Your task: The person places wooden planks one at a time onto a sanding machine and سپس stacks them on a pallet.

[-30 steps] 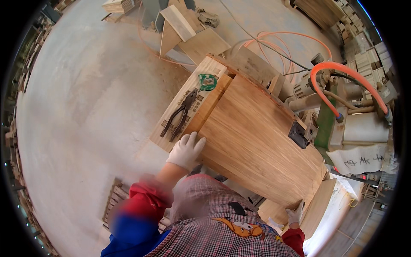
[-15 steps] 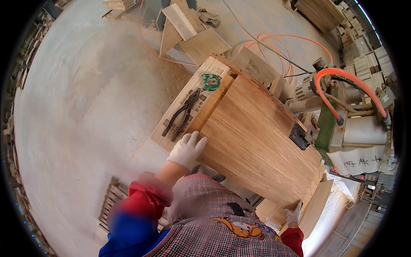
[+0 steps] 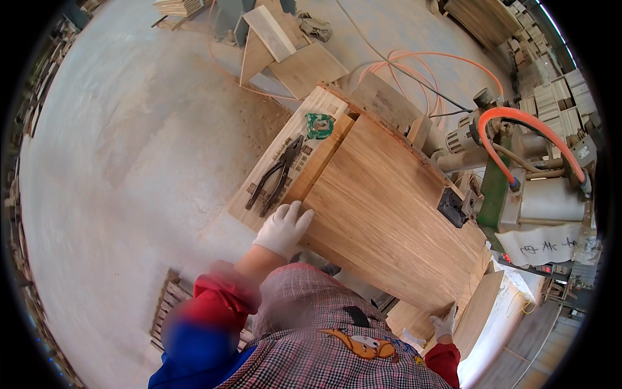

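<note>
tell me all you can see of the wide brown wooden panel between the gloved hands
The wide brown wooden panel is a flat board with straight lengthwise grain, lying aslant in the view. The white-gloved left hand rests at its near left corner; the white-gloved right hand is at its near right corner. A black block sits by its far edge, contact unclear.

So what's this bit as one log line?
Left hand: at near left corner of wooden panel | Right hand: at its right end | Pliers: on pale board | Orange hose: on machine
</note>
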`<move>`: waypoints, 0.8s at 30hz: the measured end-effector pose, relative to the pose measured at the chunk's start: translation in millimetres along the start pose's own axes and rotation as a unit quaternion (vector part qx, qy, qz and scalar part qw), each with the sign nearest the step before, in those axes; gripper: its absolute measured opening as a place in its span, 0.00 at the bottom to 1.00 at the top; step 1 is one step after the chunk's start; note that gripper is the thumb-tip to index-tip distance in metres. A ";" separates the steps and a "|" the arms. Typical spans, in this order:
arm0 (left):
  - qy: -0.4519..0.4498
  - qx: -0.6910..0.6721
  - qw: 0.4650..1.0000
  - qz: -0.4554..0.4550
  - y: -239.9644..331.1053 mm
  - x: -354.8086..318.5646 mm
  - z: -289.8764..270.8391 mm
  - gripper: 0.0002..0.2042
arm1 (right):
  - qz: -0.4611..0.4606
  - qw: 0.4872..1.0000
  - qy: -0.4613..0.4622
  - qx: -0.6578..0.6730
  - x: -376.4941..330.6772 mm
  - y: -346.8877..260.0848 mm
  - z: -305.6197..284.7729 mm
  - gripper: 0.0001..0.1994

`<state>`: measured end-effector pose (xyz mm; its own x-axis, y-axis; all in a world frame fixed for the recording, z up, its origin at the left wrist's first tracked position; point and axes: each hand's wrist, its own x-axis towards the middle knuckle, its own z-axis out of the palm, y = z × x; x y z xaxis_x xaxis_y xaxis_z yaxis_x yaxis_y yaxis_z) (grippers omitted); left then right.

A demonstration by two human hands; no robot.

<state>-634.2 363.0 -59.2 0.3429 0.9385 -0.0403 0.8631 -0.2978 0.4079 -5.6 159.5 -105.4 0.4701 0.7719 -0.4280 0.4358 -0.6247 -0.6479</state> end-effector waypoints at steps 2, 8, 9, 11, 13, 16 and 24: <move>-0.001 -0.004 1.000 0.001 0.3 0.2 -1.4 0.40 | -0.035 0.999 0.003 -0.016 2.3 8.3 -0.1 0.56; -0.003 -0.021 1.000 0.003 0.5 1.4 -6.9 0.39 | -0.039 0.999 -0.008 -0.029 7.7 32.8 -9.2 0.55; -0.006 -0.022 1.000 -0.001 2.2 1.2 -9.4 0.38 | -0.002 1.000 -0.011 -0.011 4.1 15.4 -4.1 0.56; -0.009 -0.029 1.000 -0.001 2.3 2.2 -10.8 0.37 | 0.042 0.999 -0.012 0.010 -2.3 -8.9 1.9 0.58; -0.009 -0.037 0.999 0.005 -0.2 2.3 -9.6 0.39 | 0.052 0.998 -0.015 0.032 -5.4 -16.7 3.9 0.57; -0.008 -0.041 0.999 0.002 -1.3 2.0 -10.9 0.39 | 0.056 0.993 -0.026 0.104 -8.3 -27.3 7.2 0.57; -0.004 -0.037 0.999 0.011 -2.7 3.0 -8.7 0.39 | 0.005 0.998 -0.026 0.049 -4.6 -5.4 -0.5 0.55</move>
<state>-638.7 368.1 -52.5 0.3645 0.9305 -0.0372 0.8260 -0.3046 0.4743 -9.7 159.2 -99.6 0.4330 0.7721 -0.4652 0.3532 -0.6201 -0.7005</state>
